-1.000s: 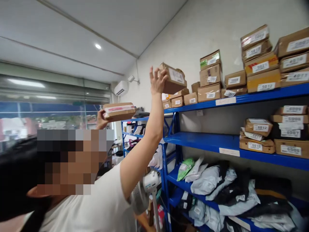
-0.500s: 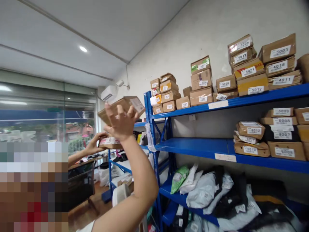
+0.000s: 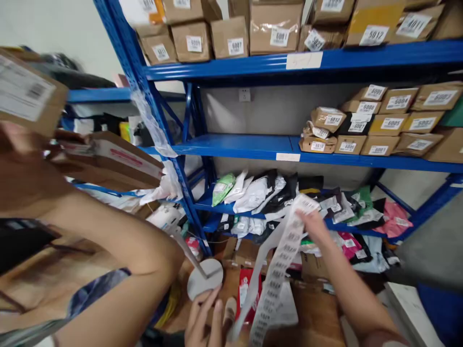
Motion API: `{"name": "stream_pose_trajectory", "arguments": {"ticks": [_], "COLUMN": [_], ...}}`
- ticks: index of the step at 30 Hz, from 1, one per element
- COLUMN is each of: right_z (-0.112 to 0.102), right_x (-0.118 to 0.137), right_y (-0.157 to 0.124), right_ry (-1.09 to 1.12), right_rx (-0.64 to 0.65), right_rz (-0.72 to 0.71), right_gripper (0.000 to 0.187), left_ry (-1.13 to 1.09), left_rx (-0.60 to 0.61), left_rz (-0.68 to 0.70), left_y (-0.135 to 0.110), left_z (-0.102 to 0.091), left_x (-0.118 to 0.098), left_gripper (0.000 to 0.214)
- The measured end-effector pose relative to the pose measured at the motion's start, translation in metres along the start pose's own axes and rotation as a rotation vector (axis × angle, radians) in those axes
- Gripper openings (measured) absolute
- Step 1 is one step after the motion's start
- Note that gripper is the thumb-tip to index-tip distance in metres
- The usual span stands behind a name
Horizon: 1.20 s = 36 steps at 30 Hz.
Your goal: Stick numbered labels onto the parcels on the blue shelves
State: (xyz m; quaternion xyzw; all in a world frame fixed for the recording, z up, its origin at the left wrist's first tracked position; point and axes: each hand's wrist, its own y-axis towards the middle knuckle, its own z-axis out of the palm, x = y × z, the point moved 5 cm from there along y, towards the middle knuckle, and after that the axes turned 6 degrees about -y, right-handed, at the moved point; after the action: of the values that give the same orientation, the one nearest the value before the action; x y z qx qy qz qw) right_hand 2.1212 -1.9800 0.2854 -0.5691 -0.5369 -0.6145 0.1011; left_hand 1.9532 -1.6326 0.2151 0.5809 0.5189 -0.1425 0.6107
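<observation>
A long white strip of numbered labels (image 3: 280,260) runs between my two hands. My right hand (image 3: 314,225) pinches its top end, in front of the low shelf of mail bags (image 3: 260,193). My left hand (image 3: 210,318) is at the bottom edge, fingers pointing up and close together, thumb against the strip's lower end. On the left a co-worker's bare arm (image 3: 119,241) crosses the view, carrying a labelled cardboard box (image 3: 25,94) and a flatter box with pink tape (image 3: 119,161).
Blue metal shelving (image 3: 253,144) fills the wall. Numbered cardboard boxes (image 3: 376,125) sit on the middle shelf and more boxes (image 3: 235,33) on the top one. Cardboard boxes (image 3: 314,308), a round fan base (image 3: 204,284) and parcels lie on the floor below.
My view has dropped from the top shelves toward the floor. The co-worker has brought both boxes down from shelf height. My hands and the label strip have come into view.
</observation>
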Motion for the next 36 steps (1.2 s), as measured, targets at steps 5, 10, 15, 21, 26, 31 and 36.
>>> {"name": "stream_pose_trajectory", "arguments": {"ticks": [5, 10, 15, 21, 26, 31, 36], "right_z": [-0.137, -0.188, -0.098, 0.016, 0.053, 0.071, 0.095], "right_x": [-0.043, -0.023, -0.013, -0.010, -0.030, -0.049, -0.081], "right_y": [0.107, 0.186, 0.221, 0.227, 0.230, 0.237, 0.244], "right_ry": [0.221, 0.121, -0.197, -0.446, -0.478, -0.465, -0.480], "right_rx": [-0.474, -0.685, -0.337, -0.055, -0.159, -0.308, -0.384], "right_rz": [0.019, -0.336, -0.408, -0.680, -0.738, -0.766, -0.631], "right_gripper": [0.032, 0.026, 0.036, 0.029, 0.024, 0.021, 0.026], "left_ry": [-0.048, -0.083, -0.101, 0.337, 0.574, 0.761, 0.807], "left_rx": [-0.003, -0.066, -0.120, -0.057, 0.102, 0.305, 0.389], "left_rz": [0.011, 0.068, 0.133, 0.246, 0.338, 0.457, 0.519], "left_y": [0.041, 0.089, 0.158, 0.280, 0.385, 0.443, 0.458], "left_z": [0.038, 0.084, 0.144, 0.232, 0.270, 0.274, 0.280], "left_x": [0.026, 0.024, -0.008, -0.039, -0.020, 0.017, 0.048], "left_gripper": [0.026, 0.025, 0.030, 0.052, 0.078, 0.080, 0.083]}}
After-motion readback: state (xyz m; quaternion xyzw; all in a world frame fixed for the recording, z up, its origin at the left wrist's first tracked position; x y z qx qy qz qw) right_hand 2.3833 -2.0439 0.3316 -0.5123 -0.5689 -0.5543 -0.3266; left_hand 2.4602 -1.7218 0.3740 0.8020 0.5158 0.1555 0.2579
